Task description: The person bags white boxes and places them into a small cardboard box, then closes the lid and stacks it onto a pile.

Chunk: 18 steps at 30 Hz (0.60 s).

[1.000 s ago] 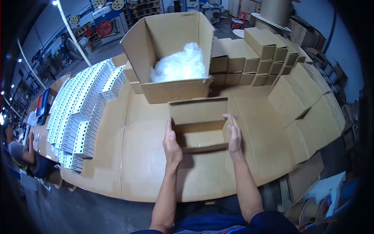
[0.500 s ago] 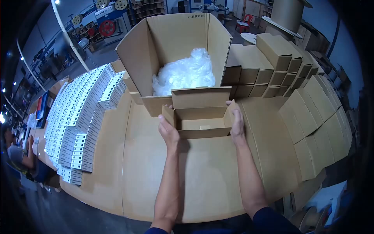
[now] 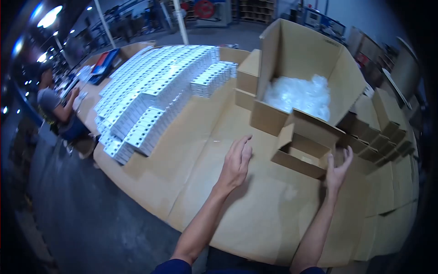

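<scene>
A small open cardboard box (image 3: pixel 296 163) stands on the cardboard-covered table (image 3: pixel 196 192), flaps raised. My right hand (image 3: pixel 336 171) is at the box's right end, with thumb and fingers spread apart. To the left of the box, my left hand (image 3: pixel 235 163) hovers over the table, its fingers stretched out and nothing in them. Behind the small box rises a large open carton (image 3: pixel 312 52) with crumpled clear plastic (image 3: pixel 299 97) inside.
Rows of small white boxes (image 3: pixel 157 84) are stacked on the table's left part. Brown cartons (image 3: pixel 385 187) line the right side, with more stacked behind. A person (image 3: pixel 59 105) sits at the far left, near a blue and red tray (image 3: pixel 104 66).
My left hand has let go of the small box and moved left, away from it. My right hand's fingers have spread at the box's right end. The view has turned left.
</scene>
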Each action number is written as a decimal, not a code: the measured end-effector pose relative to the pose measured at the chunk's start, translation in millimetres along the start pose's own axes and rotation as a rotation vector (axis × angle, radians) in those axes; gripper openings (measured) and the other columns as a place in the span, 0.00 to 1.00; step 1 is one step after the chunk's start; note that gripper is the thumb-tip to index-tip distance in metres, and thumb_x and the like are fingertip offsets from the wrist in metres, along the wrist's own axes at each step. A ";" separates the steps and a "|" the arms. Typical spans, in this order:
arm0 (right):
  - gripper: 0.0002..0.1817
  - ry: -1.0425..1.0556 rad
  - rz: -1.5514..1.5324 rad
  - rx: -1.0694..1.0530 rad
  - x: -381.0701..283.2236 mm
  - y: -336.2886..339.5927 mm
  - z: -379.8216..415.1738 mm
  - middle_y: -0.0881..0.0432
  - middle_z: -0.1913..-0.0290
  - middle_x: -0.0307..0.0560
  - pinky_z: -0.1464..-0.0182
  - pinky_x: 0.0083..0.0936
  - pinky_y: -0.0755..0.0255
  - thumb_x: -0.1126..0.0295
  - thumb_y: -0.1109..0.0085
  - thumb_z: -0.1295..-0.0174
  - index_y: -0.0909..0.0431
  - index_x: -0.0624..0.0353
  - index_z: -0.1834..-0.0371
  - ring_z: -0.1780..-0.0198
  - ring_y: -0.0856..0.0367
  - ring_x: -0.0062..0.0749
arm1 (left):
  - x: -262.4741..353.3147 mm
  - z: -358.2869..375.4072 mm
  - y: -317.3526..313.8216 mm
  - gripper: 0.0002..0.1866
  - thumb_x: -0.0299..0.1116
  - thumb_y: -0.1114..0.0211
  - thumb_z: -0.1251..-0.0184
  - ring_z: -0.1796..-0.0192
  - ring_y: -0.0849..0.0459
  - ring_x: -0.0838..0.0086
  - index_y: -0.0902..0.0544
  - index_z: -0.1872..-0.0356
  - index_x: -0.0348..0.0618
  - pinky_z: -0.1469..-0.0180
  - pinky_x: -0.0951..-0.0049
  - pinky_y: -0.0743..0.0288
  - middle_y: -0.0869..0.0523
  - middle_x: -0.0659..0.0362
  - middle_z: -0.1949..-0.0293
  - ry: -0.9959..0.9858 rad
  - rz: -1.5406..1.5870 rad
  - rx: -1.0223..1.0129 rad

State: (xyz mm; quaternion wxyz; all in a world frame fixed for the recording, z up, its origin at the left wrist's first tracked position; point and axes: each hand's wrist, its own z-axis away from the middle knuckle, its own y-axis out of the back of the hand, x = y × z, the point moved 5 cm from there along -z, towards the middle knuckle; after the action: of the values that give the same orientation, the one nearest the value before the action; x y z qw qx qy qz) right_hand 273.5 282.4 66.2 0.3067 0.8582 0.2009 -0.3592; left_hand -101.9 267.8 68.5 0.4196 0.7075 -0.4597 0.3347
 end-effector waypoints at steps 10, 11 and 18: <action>0.25 0.684 -0.301 -0.903 -256.6 -156.9 128.0 0.23 0.35 0.58 0.30 0.46 0.31 0.75 0.39 0.41 0.24 0.62 0.38 0.32 0.25 0.55 | -41.8 -36.5 232.7 0.19 0.25 0.33 0.31 0.34 0.20 0.47 0.21 0.40 0.35 0.31 0.57 0.27 0.17 0.43 0.41 -0.108 -0.677 0.346; 0.27 0.768 -0.319 -0.970 -275.5 -186.6 140.1 0.25 0.33 0.59 0.29 0.47 0.31 0.74 0.39 0.41 0.26 0.62 0.35 0.31 0.27 0.57 | -48.3 -50.0 246.5 0.22 0.23 0.33 0.33 0.33 0.21 0.47 0.23 0.38 0.36 0.30 0.56 0.27 0.18 0.43 0.40 -0.176 -0.736 0.362; 0.36 0.968 -0.224 -0.887 -376.1 -364.7 145.2 0.34 0.21 0.56 0.27 0.54 0.33 0.74 0.42 0.40 0.35 0.58 0.24 0.25 0.33 0.58 | -75.5 -107.8 281.0 0.29 0.19 0.32 0.41 0.31 0.24 0.50 0.25 0.35 0.38 0.29 0.54 0.29 0.19 0.47 0.39 -0.333 -1.023 0.294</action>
State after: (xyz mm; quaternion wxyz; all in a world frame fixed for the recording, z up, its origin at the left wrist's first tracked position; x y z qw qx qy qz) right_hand -252.9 404.8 124.7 0.4667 0.6890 0.5327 0.1538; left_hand -399.8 329.7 129.6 0.3472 0.9349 -0.0664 0.0327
